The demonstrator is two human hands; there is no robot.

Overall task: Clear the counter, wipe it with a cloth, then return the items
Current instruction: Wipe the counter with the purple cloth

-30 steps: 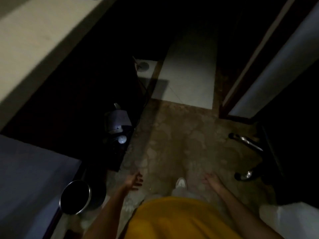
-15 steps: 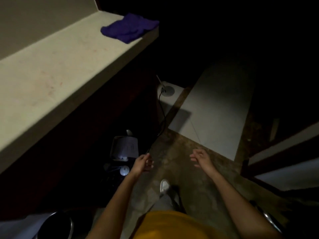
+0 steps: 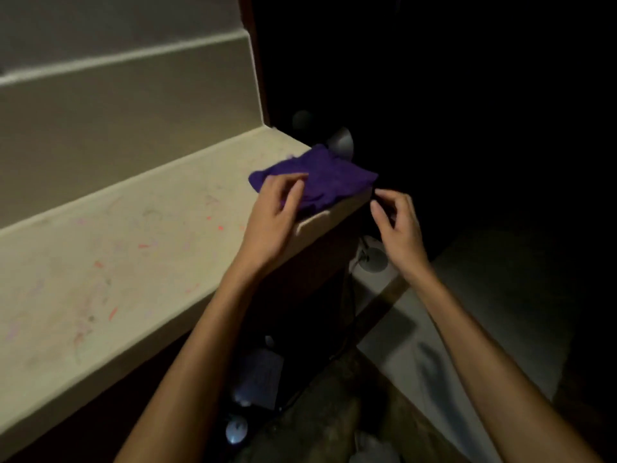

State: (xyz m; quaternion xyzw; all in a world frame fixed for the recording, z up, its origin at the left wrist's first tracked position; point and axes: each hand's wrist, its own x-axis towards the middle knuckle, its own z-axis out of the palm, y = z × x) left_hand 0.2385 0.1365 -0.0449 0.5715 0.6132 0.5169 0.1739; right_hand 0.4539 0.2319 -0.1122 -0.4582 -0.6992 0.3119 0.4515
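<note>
Cloth [image 3: 320, 182] at counter [image 3: 133, 248] end, left hand [image 3: 277, 215] over it, grip seemingly loose, right hand [image 3: 397, 225] beside, empty.

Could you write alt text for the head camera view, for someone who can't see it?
Two bare hands reach toward a purple cloth lying at the end of a pale, stained counter. The left hand hovers at its near edge; the right hand is beside the counter's end.

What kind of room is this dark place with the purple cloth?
Probably a dim corner inside a home, maybe a utility nook. A long pale counter stained with red marks runs along a wall, a purple cloth lies at its end, and the floor below has pale tiles.
</note>
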